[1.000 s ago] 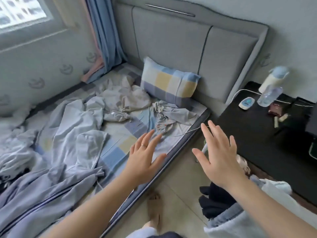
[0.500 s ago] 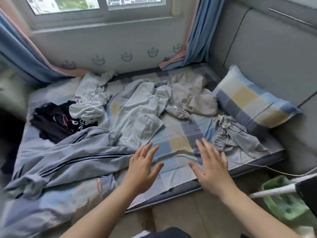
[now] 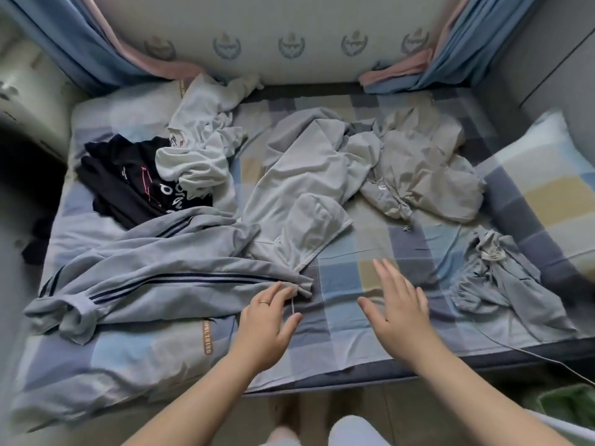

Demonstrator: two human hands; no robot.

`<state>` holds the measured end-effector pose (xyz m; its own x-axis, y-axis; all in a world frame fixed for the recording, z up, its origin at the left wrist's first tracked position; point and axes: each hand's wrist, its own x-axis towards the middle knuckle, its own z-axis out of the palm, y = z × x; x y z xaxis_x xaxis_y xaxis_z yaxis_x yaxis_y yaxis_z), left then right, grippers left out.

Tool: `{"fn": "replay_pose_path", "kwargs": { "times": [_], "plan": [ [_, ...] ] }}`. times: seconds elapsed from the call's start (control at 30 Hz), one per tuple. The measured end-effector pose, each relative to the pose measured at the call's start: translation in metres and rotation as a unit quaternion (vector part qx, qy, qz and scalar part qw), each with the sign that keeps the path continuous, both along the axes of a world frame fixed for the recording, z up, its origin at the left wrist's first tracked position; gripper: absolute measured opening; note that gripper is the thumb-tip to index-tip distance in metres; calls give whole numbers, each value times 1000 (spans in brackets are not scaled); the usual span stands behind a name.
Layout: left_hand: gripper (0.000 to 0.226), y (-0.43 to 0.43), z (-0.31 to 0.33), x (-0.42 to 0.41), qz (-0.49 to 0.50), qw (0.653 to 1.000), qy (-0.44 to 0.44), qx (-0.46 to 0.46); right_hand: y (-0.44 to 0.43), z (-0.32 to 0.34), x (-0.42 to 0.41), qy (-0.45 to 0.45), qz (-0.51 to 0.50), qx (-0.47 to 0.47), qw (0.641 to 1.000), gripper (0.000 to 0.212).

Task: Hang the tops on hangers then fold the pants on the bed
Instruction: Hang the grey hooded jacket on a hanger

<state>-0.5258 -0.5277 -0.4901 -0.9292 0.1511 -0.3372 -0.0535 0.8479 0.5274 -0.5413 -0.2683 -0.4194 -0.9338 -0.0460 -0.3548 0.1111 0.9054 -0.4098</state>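
bed [image 3: 322, 381], checked sheet [image 3: 341, 320] in blue/grey/yellow squares. on it, left to right:
- black printed top [image 3: 128, 181] far left, crumpled white garment [image 3: 199, 156] lying over its right edge
- grey striped garment [image 3: 154, 278] sprawled across near left
- pale grey top [image 3: 299, 201] mid-bed, its hem overlapping the striped one
- beige crumpled garment [image 3: 428, 169] far right, touching the pale grey top
- small grey-blue bunched garment [image 3: 502, 278] near right, apart from the others
- checked pillow [image 3: 547, 194] at right edge
- thin cord [image 3: 531, 352] trailing off near right corner

matt crumpled cloth pants [image 3: 167, 284], checked cotton sheet [image 3: 402, 249]
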Motion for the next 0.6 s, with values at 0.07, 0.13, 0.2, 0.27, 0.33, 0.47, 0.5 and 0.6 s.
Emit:
{"fn": "replay_pose_path", "kwargs": {
  "times": [0.07, 0.13, 0.2, 0.27, 0.33, 0.47, 0.5, 0.6],
  "plan": [
    [58, 0, -21, -17, 13, 1000, -18, -8, -3, -25, -23, -20, 18, -3, 1000, 70],
    [59, 3, -53, -37, 30, 999, -39, -19, -3, -62, -51, -41, 37, 1, 998, 70],
    [59, 6, -96, -61, 52, 996, -65, -27, -4, -109, -83, -66, 43, 9, 997, 70],
    [59, 8, -153, -92, 69, 994, -82, -38, -5, -170, -121, -77, 46, 15, 996, 70],
    [60, 8, -221, -131, 50, 994, -75, -62, -10, -240, -167, -73, 62, 21, 995, 72],
    [64, -4, -354, -226, 18, 989, -9, -149, -35, -376, -260, -23, 98, 11, 995, 77],
    [64, -9, -381, -249, 28, 985, 17, -167, -44, -404, -281, 1, 104, 11, 995, 79],
    [67, -27, -434, -307, 89, 974, 92, -187, -79, -467, -341, 75, 122, 37, 989, 85]
  ]
}}
